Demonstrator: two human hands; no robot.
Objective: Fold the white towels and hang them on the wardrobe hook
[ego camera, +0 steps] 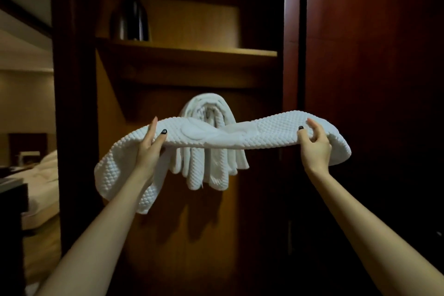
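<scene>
L hand (pixel 149 149) and R hand (pixel 313 145) each grip one end of a white towel (pixel 240 136), held level in front of wardrobe (pixel 168 211); ends droop. Behind it, hung towels (pixel 211 170) bunched below shelf (pixel 192 51) front edge. Dark item (pixel 131 20) at shelf left end.

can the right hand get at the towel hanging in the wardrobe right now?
Probably not as is. The right hand is pinching one end of the stretched towel, which spans across the front of the hung towel; the left hand holds the other end. Free it first.
</scene>
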